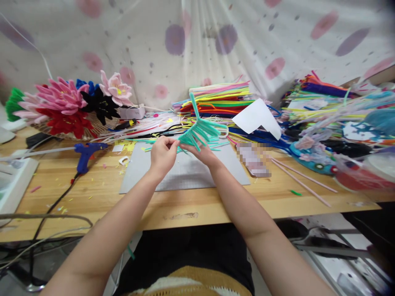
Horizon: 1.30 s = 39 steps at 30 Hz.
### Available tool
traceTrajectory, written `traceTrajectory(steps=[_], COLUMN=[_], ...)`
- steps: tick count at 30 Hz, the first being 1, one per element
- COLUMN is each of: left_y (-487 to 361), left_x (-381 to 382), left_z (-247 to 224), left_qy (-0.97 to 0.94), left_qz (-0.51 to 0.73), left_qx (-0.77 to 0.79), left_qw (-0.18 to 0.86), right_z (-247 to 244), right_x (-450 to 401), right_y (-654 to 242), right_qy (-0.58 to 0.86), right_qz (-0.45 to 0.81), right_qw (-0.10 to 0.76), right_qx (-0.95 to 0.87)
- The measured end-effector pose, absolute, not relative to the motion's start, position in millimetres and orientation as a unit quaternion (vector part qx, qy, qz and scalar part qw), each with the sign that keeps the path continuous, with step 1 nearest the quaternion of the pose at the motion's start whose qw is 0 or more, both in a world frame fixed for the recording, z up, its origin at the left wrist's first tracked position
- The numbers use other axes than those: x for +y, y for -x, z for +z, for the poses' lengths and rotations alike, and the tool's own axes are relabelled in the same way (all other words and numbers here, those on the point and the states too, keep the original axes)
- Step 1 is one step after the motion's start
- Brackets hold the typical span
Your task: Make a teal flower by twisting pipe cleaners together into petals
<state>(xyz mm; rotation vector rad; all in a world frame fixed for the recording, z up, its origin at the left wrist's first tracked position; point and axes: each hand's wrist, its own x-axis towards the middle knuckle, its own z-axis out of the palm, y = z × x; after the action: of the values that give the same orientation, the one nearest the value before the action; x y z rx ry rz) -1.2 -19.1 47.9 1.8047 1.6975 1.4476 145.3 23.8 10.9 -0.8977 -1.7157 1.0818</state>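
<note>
Both hands are raised over a grey mat (173, 183) on the wooden table. Between them is a teal pipe-cleaner piece (202, 130), with many fuzzy strands fanned out side by side and one longer strand bent upward. My left hand (162, 157) pinches its left end between thumb and fingertips. My right hand (203, 154) holds it from below and behind, its fingers partly hidden by the strands. More teal pipe cleaners (222, 144) lie on the far part of the mat.
A blue glue gun (84, 156) with a cord lies left. Finished fuzzy flowers (68, 100) stand behind it. Bundled pipe cleaners (219, 100), a white paper sheet (257, 119) and a blurred-out flat object (253, 159) are beyond and right. Pink stems (304, 181) lie near the front right.
</note>
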Motion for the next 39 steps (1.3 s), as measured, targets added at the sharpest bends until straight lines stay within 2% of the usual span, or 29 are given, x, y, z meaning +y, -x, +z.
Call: traceTrajectory(steps=[3,16,23,39], left_y=[4.2,15.9,16.7,3.6], left_x=[-13.1,0.6,-1.2,-7.4], left_z=[49.5,33.6,29.1,12.1], left_qy=[-0.584,-0.489,-0.403,-0.275], left_qz=[0.524,0.584,0.633,0.686], left_qx=[0.596,0.602,0.581,0.543], left_qw=[0.174,0.24,0.316,0.399], right_z=[15.1,18.9,16.8,14.4], right_x=[23.2,20.9,20.2,15.5], right_y=[-143.3,-143.4,-134.3,-112.8], right_qy=[0.359,0.355,0.365,0.372], right_qz=[0.489,0.65,0.709,0.754], right_qw=[0.455,0.326,0.366,0.475], right_qx=[-0.652,-0.587,-0.48,-0.258])
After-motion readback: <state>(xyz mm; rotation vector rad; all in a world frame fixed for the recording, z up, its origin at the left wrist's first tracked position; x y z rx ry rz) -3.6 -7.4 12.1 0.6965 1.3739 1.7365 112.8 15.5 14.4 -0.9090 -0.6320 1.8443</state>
